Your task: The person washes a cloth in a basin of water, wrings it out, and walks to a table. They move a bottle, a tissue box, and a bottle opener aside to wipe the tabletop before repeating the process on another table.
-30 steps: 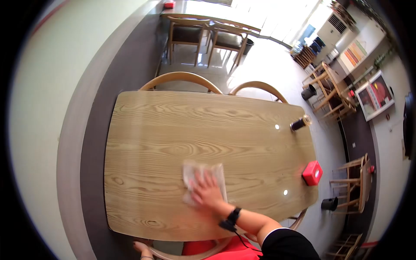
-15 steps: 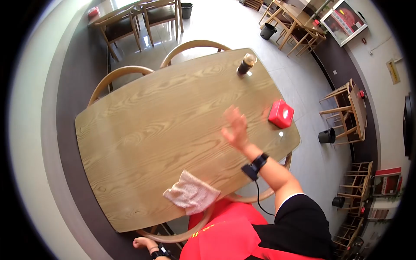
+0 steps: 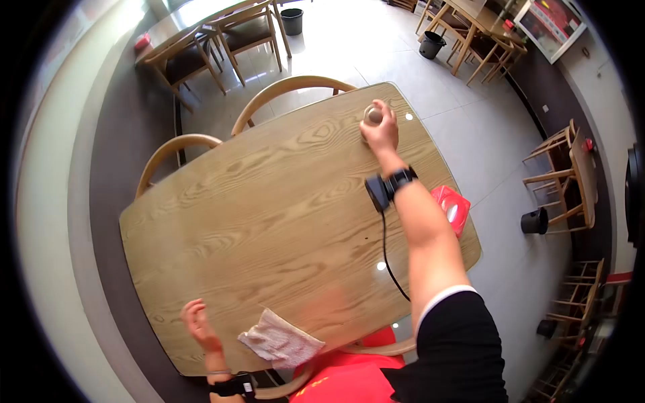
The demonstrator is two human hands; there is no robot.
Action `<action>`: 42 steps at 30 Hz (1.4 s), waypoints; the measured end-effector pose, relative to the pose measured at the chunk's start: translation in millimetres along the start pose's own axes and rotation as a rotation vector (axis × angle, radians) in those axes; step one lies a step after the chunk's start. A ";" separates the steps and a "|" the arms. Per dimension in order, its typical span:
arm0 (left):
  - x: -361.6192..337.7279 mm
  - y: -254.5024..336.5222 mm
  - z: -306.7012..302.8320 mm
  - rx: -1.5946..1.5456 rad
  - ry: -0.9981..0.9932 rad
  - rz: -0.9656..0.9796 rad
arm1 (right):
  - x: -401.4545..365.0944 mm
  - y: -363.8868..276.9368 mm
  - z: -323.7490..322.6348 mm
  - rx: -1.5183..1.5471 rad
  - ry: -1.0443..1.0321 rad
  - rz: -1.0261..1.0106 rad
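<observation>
At the far right of the wooden table (image 3: 269, 208), my right hand (image 3: 381, 133) is wrapped around a sauce bottle (image 3: 373, 115). Its round top shows between the fingers, while most of its body is hidden. A red tissue box (image 3: 453, 205) is partly behind my right forearm at the table's right edge. Over the near left part of the table, my left hand (image 3: 199, 326) is raised, empty, with its fingers loosely spread. To the right of that hand, a crumpled pale pink cloth (image 3: 282, 341) lies at the near edge, not touched by either hand.
Two curved-back chairs (image 3: 289, 88) stand along the table's far side. A wall (image 3: 114, 221) borders the left end. More tables and chairs (image 3: 235, 33) stand beyond, with black bins (image 3: 432, 44) on the tiled floor. A black cable (image 3: 386, 255) hangs from my right wrist device.
My right hand has reached forward from mid-table and closed around the sauce bottle. My left hand has risen from beside the chair to above the near left of the table.
</observation>
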State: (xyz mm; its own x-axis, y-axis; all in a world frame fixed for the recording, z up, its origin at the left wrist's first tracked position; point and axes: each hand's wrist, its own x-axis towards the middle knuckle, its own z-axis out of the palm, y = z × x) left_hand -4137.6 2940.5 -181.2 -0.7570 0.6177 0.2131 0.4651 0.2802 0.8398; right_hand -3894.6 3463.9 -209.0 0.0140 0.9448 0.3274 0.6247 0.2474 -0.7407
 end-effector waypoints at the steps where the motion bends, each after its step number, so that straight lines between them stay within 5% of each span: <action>1: 7.2 17.3 26.0 0.026 -0.074 -0.003 | -14.7 -0.7 -3.5 0.049 -0.013 -0.108; 5: 24.3 67.7 118.5 0.010 -0.452 0.167 | -86.9 -25.3 -54.8 0.201 -0.273 -0.374; 7: 18.7 98.7 159.1 -0.142 -0.572 0.043 | -126.0 -44.8 -89.9 0.266 -0.533 -0.287; 9: 5.9 106.0 191.6 -0.226 -0.626 0.178 | -161.1 -59.3 -116.0 0.332 -0.695 -0.231; 15: -32.1 94.7 198.9 -0.427 -0.760 0.252 | -225.8 -82.6 -167.0 0.366 -0.960 -0.310; 17: -40.8 92.9 191.2 -0.401 -0.768 0.223 | -219.9 -81.1 -183.9 0.340 -0.904 -0.427; 19: -40.0 83.7 182.8 -0.480 -0.591 0.288 | -203.4 -55.0 -201.1 -0.041 -0.745 -0.419; 21: -36.4 75.3 158.5 -0.371 -0.521 0.222 | -189.3 16.5 -203.1 -0.406 -0.397 -0.219; 23: -30.0 53.4 130.7 -0.205 -0.420 0.217 | -179.2 61.0 -218.9 -0.544 -0.283 -0.076; 28: -21.7 -44.2 33.7 -0.116 -0.011 -0.061 | -187.9 169.4 -207.8 -0.686 -0.165 -0.201; 32: -19.9 -100.1 -67.5 -0.080 0.369 -0.294 | -175.0 99.6 -163.2 -0.519 -0.280 -0.096; 36: -34.4 -153.1 -150.2 -0.222 0.717 -0.392 | -235.0 -86.3 -70.7 -0.203 -0.553 -0.610; 42: -51.0 -199.7 -214.1 -0.111 0.867 -0.456 | -369.9 -265.4 86.6 0.165 -0.991 -0.923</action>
State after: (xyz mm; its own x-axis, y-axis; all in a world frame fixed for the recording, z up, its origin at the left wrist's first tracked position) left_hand -4290.2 2695.7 -252.8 -0.9481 -0.2975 0.1120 0.0326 0.2597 0.9651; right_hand -4133.2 3067.3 -184.3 -0.9587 0.1620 0.2339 0.0009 0.8237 -0.5670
